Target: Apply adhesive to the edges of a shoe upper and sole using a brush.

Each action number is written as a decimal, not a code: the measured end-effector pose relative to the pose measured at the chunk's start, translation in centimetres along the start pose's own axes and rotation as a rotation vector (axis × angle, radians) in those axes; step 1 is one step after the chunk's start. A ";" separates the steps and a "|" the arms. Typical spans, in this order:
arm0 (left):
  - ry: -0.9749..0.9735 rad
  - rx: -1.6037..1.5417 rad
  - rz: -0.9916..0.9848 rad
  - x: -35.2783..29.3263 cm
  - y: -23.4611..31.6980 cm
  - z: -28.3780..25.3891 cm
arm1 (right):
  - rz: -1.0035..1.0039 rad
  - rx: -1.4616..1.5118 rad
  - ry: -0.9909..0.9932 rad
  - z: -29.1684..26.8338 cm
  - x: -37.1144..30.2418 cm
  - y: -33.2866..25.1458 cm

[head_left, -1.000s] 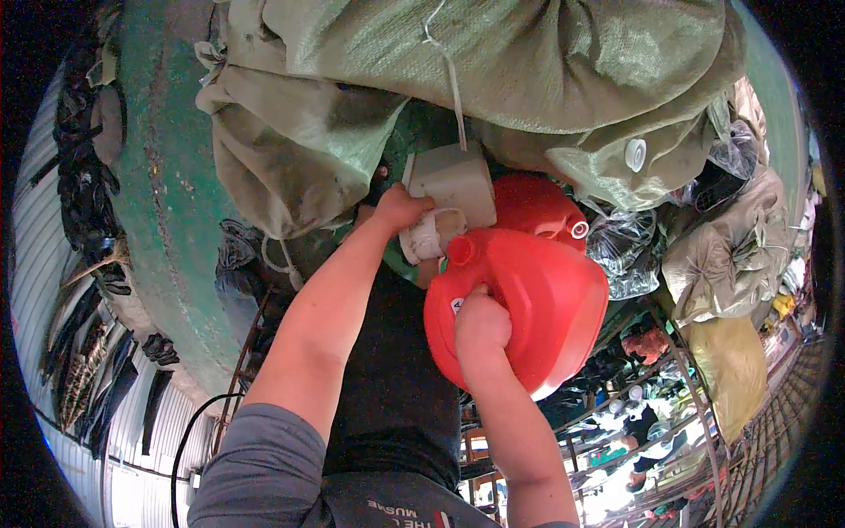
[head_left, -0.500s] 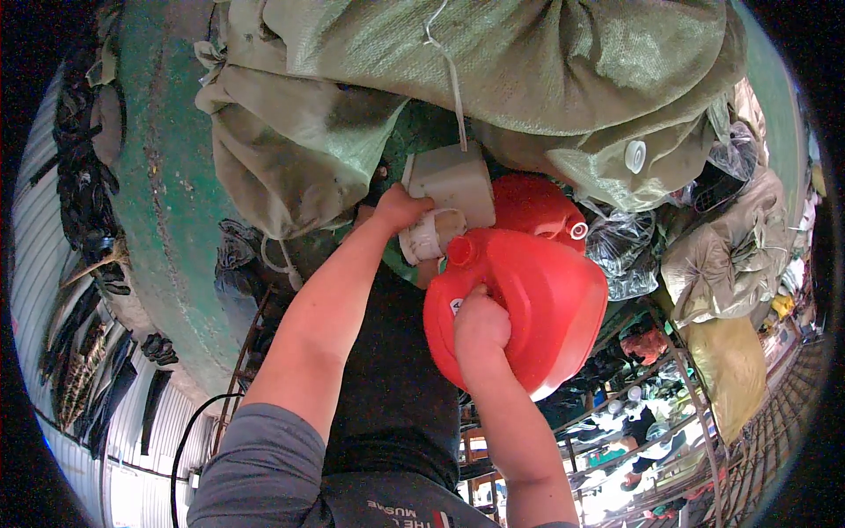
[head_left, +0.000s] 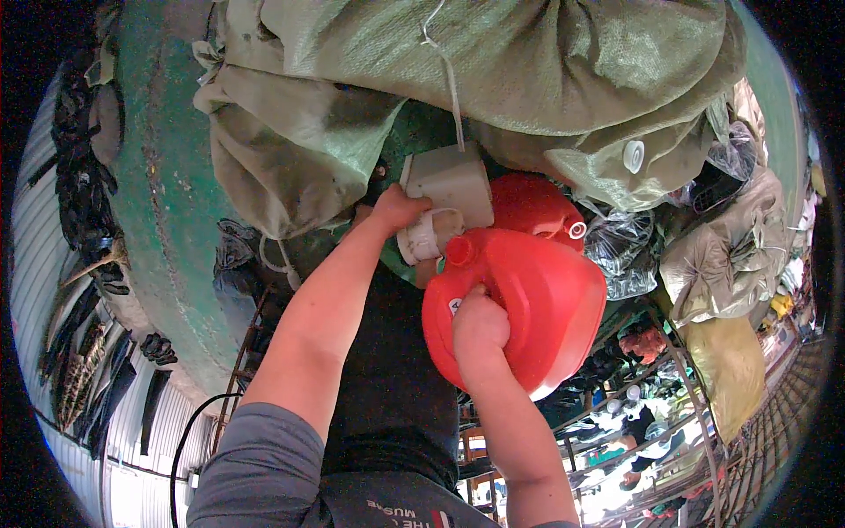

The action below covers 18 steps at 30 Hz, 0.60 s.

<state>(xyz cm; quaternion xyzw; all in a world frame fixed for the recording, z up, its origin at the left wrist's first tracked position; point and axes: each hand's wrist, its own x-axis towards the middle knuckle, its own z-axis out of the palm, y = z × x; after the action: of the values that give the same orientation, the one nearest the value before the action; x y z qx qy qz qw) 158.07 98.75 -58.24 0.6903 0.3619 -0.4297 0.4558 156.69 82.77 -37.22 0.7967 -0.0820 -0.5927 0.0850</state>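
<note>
Jug (head_left: pixel 554 299) of red plastic fills four o'clock of the view, its handle gripped by the right hand (head_left: pixel 481 327). Toward eleven, the left hand (head_left: pixel 400 211) touches a pale container (head_left: pixel 456 187) (fingers hidden; whether they grip, I cannot tell). Beyond, a green sack (head_left: pixel 528 62) bulges across twelve.

Left hand (head_left: pixel 401 209) at pale boxy container (head_left: pixel 451 180), white tub (head_left: pixel 422 239) just beside; exact grip hidden. Right hand (head_left: pixel 481 324) curled firmly on near red jug (head_left: pixel 556 304). Second red jug (head_left: pixel 528 204) beyond, partly covered. Far side: olive sacks (head_left: pixel 546 75).
</note>
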 end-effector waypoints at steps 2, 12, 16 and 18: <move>0.008 -0.008 0.011 -0.2 0.2 -0.1 | -0.005 0.010 -0.014 -0.2 0.0 0.0; -0.003 -0.053 -0.003 0.1 -0.3 0.2 | -0.007 -0.006 -0.010 0.0 0.0 0.0; -0.065 -0.052 0.004 0.3 -0.2 0.1 | -0.005 -0.002 -0.005 -0.1 0.0 0.1; -0.052 -0.023 -0.002 0.7 -0.5 0.0 | -0.011 0.000 -0.009 -0.1 -0.1 0.1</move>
<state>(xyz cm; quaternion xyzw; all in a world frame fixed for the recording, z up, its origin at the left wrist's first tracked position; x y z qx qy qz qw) 157.87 98.96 -59.10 0.6734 0.3556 -0.4435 0.4727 156.76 82.72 -37.10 0.7945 -0.0780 -0.5968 0.0814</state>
